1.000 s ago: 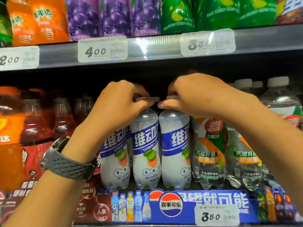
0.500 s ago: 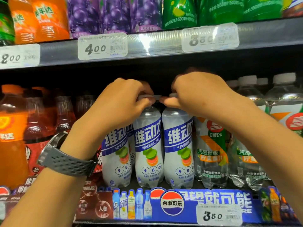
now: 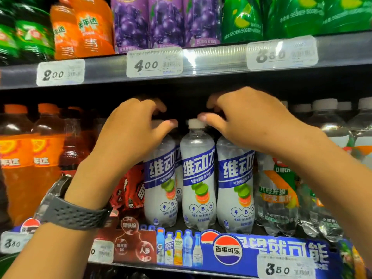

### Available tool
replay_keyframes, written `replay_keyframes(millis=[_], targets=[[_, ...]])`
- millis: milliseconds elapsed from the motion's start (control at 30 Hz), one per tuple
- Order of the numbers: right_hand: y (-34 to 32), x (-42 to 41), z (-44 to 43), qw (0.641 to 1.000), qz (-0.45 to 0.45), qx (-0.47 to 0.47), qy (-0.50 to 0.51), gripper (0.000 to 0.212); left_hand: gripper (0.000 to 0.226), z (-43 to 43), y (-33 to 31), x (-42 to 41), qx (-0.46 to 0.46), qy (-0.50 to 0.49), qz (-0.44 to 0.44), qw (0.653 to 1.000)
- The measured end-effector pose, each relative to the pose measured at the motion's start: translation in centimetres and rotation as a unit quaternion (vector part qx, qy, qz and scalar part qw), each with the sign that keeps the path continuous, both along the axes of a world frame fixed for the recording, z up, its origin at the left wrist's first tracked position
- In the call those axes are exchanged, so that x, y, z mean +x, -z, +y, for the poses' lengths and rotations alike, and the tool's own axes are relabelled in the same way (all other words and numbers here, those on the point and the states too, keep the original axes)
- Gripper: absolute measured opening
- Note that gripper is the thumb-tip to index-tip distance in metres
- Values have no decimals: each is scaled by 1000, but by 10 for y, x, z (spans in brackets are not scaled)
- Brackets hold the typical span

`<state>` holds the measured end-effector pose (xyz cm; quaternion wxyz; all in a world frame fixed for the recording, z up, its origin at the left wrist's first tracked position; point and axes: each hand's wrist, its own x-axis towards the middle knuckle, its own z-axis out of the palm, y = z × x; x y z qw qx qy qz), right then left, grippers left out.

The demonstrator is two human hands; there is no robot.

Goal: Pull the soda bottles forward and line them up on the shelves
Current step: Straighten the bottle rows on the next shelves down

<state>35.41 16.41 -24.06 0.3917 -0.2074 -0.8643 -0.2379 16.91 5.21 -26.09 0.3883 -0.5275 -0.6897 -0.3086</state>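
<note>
Three white soda bottles with blue labels stand in a row at the front of the middle shelf: left bottle [image 3: 159, 178], middle bottle [image 3: 198, 174], right bottle [image 3: 235, 178]. My left hand [image 3: 130, 133] arches over the left bottle's top and hides its cap, with thumb and fingers apart. My right hand [image 3: 247, 121] lies over the right bottle's top. Its thumb tip touches the white cap [image 3: 195, 123] of the middle bottle, and its fingers reach into the dark space behind. Neither hand is closed around a bottle.
Orange soda bottles [image 3: 18, 158] and dark red bottles [image 3: 72, 150] stand to the left, clear bottles with green-orange labels [image 3: 275, 188] to the right. The upper shelf edge [image 3: 211, 59] hangs close above my hands. A blue printed strip [image 3: 261, 252] fronts the shelf. A grey watch [image 3: 70, 212] is on my left wrist.
Both hands have let go of the two caps they pinched and moved apart and upward. The middle bottle's cap is now uncovered. The view has shifted closer.
</note>
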Motion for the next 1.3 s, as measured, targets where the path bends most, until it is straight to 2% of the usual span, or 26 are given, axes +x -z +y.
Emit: replay_keyframes(millis=[100,233,367,500,700,933,1033,1167,1233,1300], targets=[[5,-20,-9,999,-16,-16,-42,32,47,-3,5,-3,8,-25,-27,999],[10,-34,-8,999,-27,-25,-34,31,32,-2,6,-5,35,11,-54,998],[10,-31,-8,997,-17,-57,-53,33,26,-1,5,-6,30,49,-96,994],[8,-30,-6,996,-15,-66,-62,31,26,0,5,-5,29,68,-105,992],[8,-27,-6,993,-23,-83,-76,29,25,-2,3,-3,33,45,-72,996],[14,-23,-9,994,-4,-81,-67,34,29,-6,6,-1,27,91,-137,986],[22,-16,-13,997,24,-41,-55,44,35,-10,18,5,84,89,-127,984],[51,4,-26,984,111,43,-131,27,28,-23,50,19,157,130,-84,975],[79,16,-34,973,145,33,-177,20,21,-32,73,28,177,158,-75,969],[115,25,-44,964,153,-13,-219,17,15,-41,101,38,177,219,-130,951]])
